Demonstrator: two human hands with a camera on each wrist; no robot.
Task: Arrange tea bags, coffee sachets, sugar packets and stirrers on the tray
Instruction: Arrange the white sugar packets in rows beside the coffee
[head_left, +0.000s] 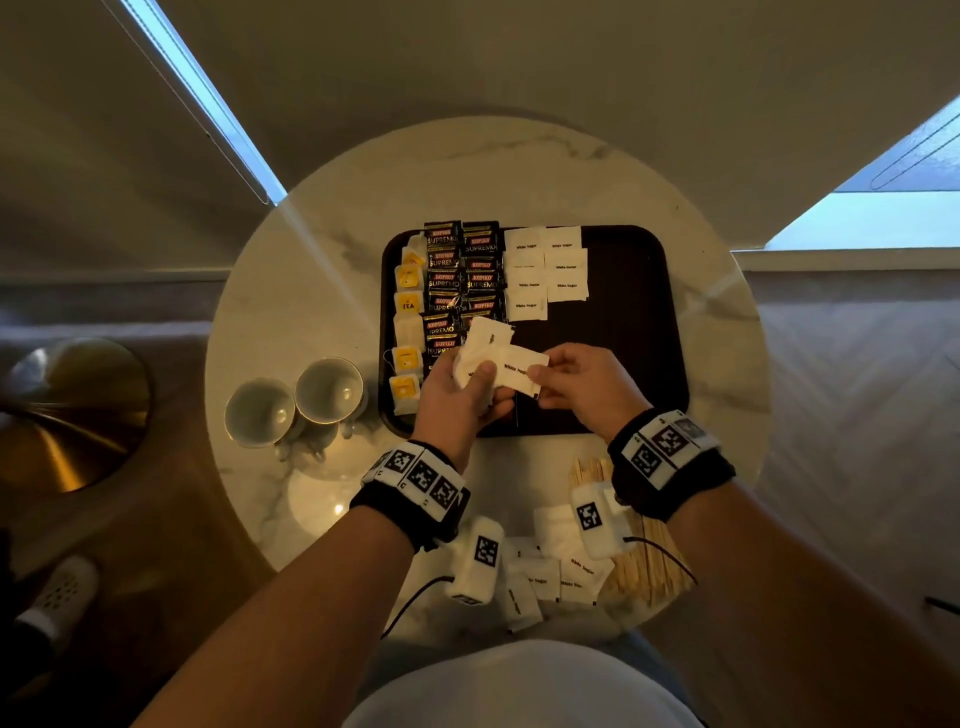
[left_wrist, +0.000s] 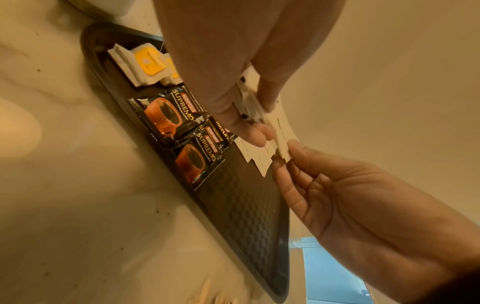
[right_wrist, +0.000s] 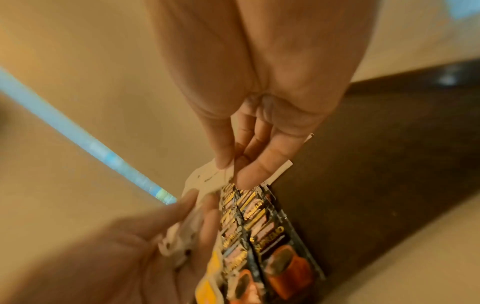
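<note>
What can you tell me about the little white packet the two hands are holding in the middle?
The flat white paper sugar packet is a small rectangle printed "White Sugar" in dark letters. It is held above the dark brown tray, lying roughly flat. The right hand pinches its right end; its left end meets the bunch of white packets gripped by the left hand. It looks sealed and uncrumpled.

Two cups (head_left: 293, 402), one tray (head_left: 644, 332), two hands (head_left: 457, 389).
</note>
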